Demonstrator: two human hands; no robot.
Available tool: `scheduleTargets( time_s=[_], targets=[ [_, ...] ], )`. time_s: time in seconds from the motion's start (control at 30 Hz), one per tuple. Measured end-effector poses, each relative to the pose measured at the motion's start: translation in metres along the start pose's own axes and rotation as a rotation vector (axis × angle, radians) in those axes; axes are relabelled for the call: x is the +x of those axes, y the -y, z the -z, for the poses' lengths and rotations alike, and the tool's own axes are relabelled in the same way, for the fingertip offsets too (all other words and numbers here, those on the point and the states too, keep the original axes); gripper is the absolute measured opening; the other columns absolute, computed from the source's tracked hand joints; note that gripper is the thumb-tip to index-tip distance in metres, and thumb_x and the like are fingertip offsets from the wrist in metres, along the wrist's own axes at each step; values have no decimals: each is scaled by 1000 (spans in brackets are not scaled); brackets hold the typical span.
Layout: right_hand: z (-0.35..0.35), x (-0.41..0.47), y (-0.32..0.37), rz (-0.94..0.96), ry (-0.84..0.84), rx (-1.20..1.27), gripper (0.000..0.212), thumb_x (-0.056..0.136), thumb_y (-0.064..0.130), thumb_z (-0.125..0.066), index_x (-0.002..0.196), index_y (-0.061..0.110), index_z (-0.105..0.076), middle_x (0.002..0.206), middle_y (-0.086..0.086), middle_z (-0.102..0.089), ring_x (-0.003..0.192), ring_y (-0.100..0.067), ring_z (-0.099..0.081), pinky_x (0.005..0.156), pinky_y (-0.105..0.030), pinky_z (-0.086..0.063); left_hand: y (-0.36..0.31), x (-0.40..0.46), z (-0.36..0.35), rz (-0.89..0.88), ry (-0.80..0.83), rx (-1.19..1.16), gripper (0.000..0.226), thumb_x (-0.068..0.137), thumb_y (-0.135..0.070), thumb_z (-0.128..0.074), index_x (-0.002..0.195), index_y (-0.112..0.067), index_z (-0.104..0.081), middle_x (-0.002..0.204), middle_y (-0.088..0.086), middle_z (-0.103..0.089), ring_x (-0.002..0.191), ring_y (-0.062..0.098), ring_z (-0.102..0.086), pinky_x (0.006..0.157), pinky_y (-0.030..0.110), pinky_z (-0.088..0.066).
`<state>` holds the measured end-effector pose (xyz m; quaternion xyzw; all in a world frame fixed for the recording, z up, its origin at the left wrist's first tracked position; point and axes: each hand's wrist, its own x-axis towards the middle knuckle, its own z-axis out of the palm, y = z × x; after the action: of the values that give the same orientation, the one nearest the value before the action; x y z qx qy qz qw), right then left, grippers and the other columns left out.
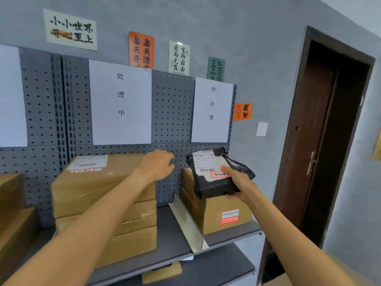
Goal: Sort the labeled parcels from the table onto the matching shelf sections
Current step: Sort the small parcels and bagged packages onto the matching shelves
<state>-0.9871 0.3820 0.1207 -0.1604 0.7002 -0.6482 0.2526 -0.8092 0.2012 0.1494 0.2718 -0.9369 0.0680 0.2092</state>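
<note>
Right hand (239, 182) grips a black poly-mailer parcel (214, 174) by its near corner, resting atop the cardboard boxes (222, 213) in the right shelf section. Left hand (156, 164) hovers with relaxed fingers, holding nothing. The parcel appears light, soft and slippery; support beneath suits it.

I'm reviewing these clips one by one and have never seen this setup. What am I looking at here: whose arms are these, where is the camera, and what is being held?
There is no machine: a person wears one wide-angle camera on the head, so you see their own two bare arms reaching forward. The right hand grips a black plastic mailer bag with a white shipping label and a red-bordered sticker, holding it on or just above the stack of brown cardboard boxes in the right section of the grey metal shelf. A white paper sign on the pegboard behind marks that section. The left hand holds nothing, fingers relaxed, above a larger stack of taped brown cardboard boxes in the middle section.
</note>
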Motion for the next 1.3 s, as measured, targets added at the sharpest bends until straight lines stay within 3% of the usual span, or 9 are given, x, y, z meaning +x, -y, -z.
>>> scheduleTargets(
  time_s=[0.07,0.23,0.37,0.53,0.77,0.87,0.97,1.07,1.3],
  targets=[
    [-3,26,4,8,12,-41,37,90,35,-67,114,14,-49,97,-7,-64,82,-24,-60,66,-40,-54,5,15,-4,42,8,3,40,99,-35,-43,135,-21,-51,133,3,-56,122,23,-50,92,37,-46],
    [-15,79,11,19,18,-193,59,84,45,-68,129,14,-46,121,-9,-63,108,-31,-60,83,-48,-57,15,42,-14,135,93,8,39,98,-37,-44,134,-24,-53,135,2,-55,124,23,-49,95,37,-44],
    [-20,99,24,46,10,-239,51,88,43,-65,124,13,-46,123,-9,-60,112,-30,-57,90,-46,-55,26,52,-22,147,127,2,34,96,-37,-47,125,-25,-60,128,0,-61,116,21,-56,90,36,-48],
    [-26,123,31,48,11,-270,47,88,39,-66,124,14,-46,125,-10,-57,114,-33,-55,76,-45,-56,27,54,-35,163,166,-71,33,97,-36,-49,125,-22,-61,128,1,-61,115,19,-56,94,37,-48],
    [-41,146,15,207,-55,-524,50,91,42,-60,125,7,-50,125,-13,-58,113,-31,-55,90,-44,-54,30,54,-40,172,148,-137,34,95,-36,-53,122,-19,-63,125,0,-63,112,17,-58,95,35,-48],
    [-47,148,13,311,-124,-698,44,93,45,-56,118,8,-57,117,-11,-62,104,-27,-59,80,-31,-49,30,52,-40,176,139,-156,33,95,-35,-53,122,-19,-63,124,0,-64,111,16,-58,94,34,-48],
    [-51,148,13,379,-210,-829,39,92,45,-55,104,9,-63,107,-9,-66,93,-24,-62,74,-32,-47,28,51,-39,173,133,-158,33,95,-35,-53,122,-19,-63,124,-1,-64,110,16,-59,93,33,-48],
    [-55,148,13,422,-263,-940,38,95,42,-53,105,7,-65,107,-11,-67,94,-26,-63,70,-30,-45,28,50,-39,178,133,-155,32,96,-36,-52,122,-20,-63,124,-1,-64,109,16,-59,92,33,-49],
    [-68,145,21,593,-403,-1242,29,98,34,-52,110,9,-63,107,-12,-67,101,-30,-63,82,-37,-49,30,49,-40,196,143,-166,31,97,-34,-52,120,-18,-64,124,1,-64,110,18,-59,91,30,-47]
  ],
)
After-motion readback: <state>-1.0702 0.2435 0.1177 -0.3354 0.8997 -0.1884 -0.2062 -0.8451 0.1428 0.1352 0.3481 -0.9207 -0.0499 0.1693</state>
